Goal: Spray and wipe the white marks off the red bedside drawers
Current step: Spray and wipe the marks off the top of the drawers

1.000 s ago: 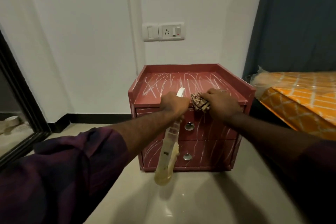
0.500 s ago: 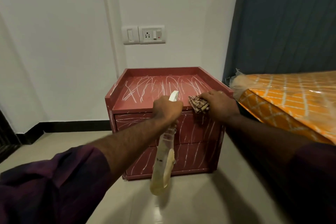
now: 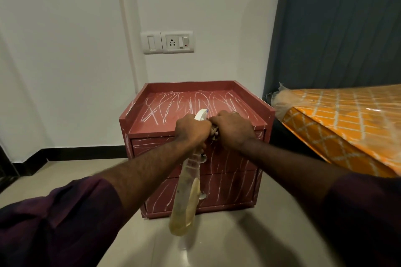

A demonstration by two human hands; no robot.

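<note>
Drawers, red bedside (image 3: 195,158), frame centre — white marks (image 3: 186,104) cover top and fronts; nothing wiped yet. Left hand (image 3: 192,129) grips spray bottle (image 3: 186,197), nozzle aimed at top. Right hand (image 3: 233,129) clutches patterned cloth (image 3: 214,134) at front edge.

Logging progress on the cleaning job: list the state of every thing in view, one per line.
Drawers: both shut, top and fronts covered in white marks.
Spray bottle: gripped at the neck, body hanging down.
Cloth: bunched up, mostly hidden.
Left hand: grips the spray bottle.
Right hand: holds the cloth at the top's front edge.
Mattress: wrapped in clear plastic.
</note>
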